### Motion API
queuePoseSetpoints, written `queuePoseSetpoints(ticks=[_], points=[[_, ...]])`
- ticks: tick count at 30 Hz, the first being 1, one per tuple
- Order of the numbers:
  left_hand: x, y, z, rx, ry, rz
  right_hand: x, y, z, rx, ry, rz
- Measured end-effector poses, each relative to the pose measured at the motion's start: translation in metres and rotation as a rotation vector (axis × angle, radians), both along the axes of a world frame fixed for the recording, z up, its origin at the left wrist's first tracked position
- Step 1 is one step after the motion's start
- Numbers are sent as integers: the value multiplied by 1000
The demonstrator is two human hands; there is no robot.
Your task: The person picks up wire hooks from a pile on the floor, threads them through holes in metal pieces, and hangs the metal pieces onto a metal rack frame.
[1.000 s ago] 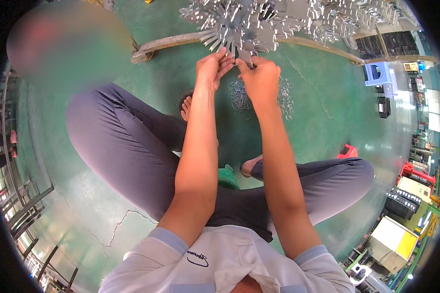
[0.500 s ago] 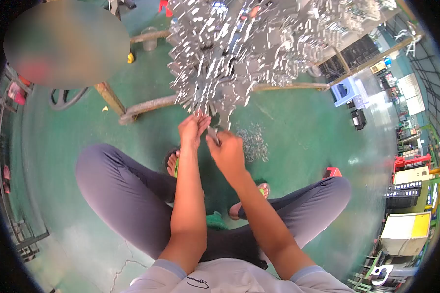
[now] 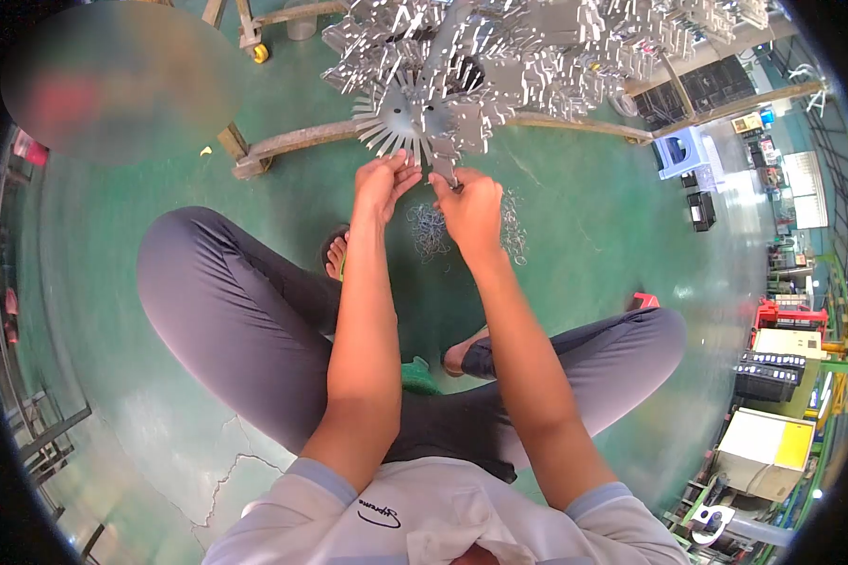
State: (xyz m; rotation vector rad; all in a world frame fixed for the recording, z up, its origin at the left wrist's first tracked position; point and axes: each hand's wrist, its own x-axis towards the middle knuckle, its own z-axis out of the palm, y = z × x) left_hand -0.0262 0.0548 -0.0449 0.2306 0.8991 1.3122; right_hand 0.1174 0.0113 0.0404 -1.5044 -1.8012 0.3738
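A large cluster of shiny metal parts (image 3: 528,75) hangs in front of me. Low in it is a round metal disc (image 3: 400,118) with narrow fins fanning out from its rim. My left hand (image 3: 383,185) has its fingers drawn together at the lower fin tips, apparently pinching them. Close to its right, my right hand (image 3: 473,205) is closed around a flat grey metal piece (image 3: 443,167) at the bottom of the cluster; a small dark part shows by its fingers. Below the hands, thin wire bits (image 3: 429,231) lie in a loose pile on the floor.
A wooden frame bar (image 3: 301,141) runs behind the hanging parts, with a yellow caster (image 3: 260,54) farther back. My bent legs flank the work, with a green seat (image 3: 419,377) under me. A blue stool (image 3: 680,153) and shelving (image 3: 773,443) stand to the right.
My view has tilted, and both hands now sit higher in it. They have moved slightly apart, and the finned disc shows more clearly above the left fingers.
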Motion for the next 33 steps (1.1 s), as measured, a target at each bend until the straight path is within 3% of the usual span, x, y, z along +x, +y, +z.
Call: queuePoseSetpoints(ticks=[7, 10, 11, 15, 27, 33], points=[[-5, -3, -4, 37, -7, -111, -12, 2, 22, -238, 30, -53], [-4, -9, 2, 24, 42, -122, -7, 7, 8, 48, -201, -78], [-4, -10, 4, 34, 48, -120, -6, 9, 5, -51, -119, -112], [-2, -10, 0, 63, 87, -110, -9, 7, 19, -51, -271, -125], [5, -10, -3, 64, 64, -48, -13, 14, 22, -186, -193, -124], [9, -8, 0, 51, 101, -22, -8, 20, 10, 7, -258, -93]])
